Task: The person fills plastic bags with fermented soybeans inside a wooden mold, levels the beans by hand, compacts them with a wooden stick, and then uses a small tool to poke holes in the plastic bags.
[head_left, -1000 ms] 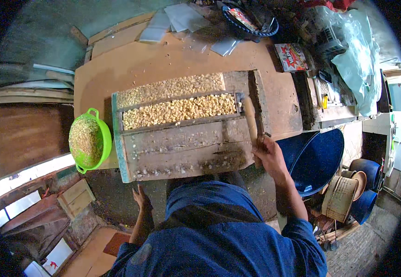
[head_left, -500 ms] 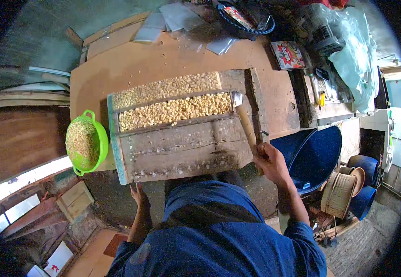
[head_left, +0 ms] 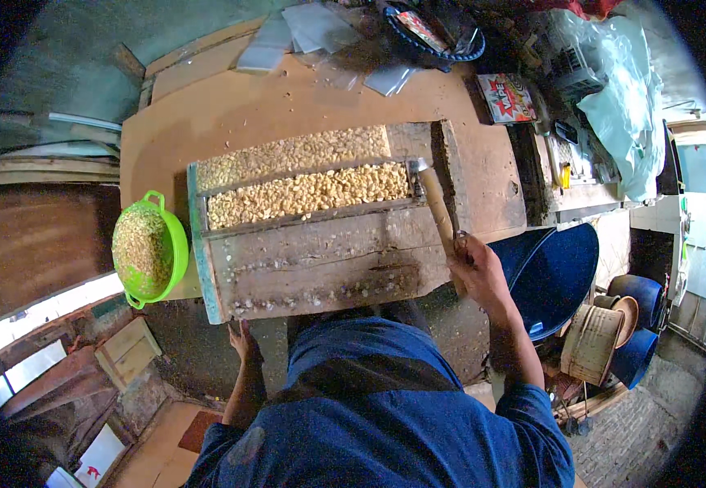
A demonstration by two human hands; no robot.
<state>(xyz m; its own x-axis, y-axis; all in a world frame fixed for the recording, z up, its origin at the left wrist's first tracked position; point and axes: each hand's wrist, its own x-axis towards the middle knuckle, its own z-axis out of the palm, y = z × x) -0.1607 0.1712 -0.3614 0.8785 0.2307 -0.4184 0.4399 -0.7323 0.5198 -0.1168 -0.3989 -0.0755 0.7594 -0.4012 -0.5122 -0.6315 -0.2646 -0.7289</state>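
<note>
Right hand wrapped round the wooden-handled tool, frame ahead-left — tapping step, I reckon; next move needs steady aim. Left hand, near the board: can't tell its grip.

We report that the right hand conceals part of the wooden handle, that the left hand's contact with the wooden board is indeterminable, and that red material is cut off above.
</note>
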